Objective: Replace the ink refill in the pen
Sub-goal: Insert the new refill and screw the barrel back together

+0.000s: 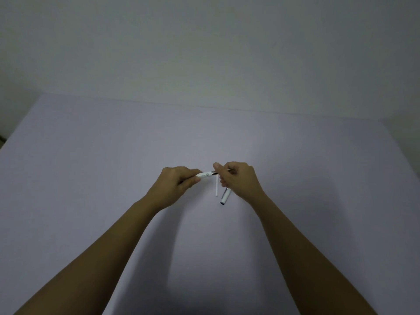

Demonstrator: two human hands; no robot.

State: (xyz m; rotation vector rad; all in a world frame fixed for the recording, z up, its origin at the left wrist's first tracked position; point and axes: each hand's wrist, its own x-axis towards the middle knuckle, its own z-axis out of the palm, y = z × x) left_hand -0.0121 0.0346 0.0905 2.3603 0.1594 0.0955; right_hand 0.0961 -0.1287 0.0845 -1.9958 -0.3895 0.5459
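Both hands are raised a little above the table and meet over its middle. The left hand (179, 178) is closed around the white pen barrel (205, 174), thumb and fingers pinching it so that only its printed end sticks out toward the other hand. The right hand (236, 178) is curled shut on the pen's metal front section (216, 172) — a thin silvery tip pokes out past the knuckles on the far side of the fist. The two parts sit in one line and touch at a chrome ring, but whether they are being screwed together or pulled apart I cannot tell from here.

Just below the right hand, two loose pieces lie on the pale lilac table (91, 178). One is a slim white refill (217, 186), lying nearly straight toward the person, its upper end hidden behind the fingers. Just beside it, angled a little, lies the white pen cap (225, 196) with a dark open mouth and a metal clip.

So the cap is off, and one refill is out of the pen. Is that the spent one or the fresh one? It is too small to say. If it is the old one, my guess is that the new one already sits inside and the barrel only needs tightening — then the cap goes back on. If it is the fresh one, the swap itself is still to come.
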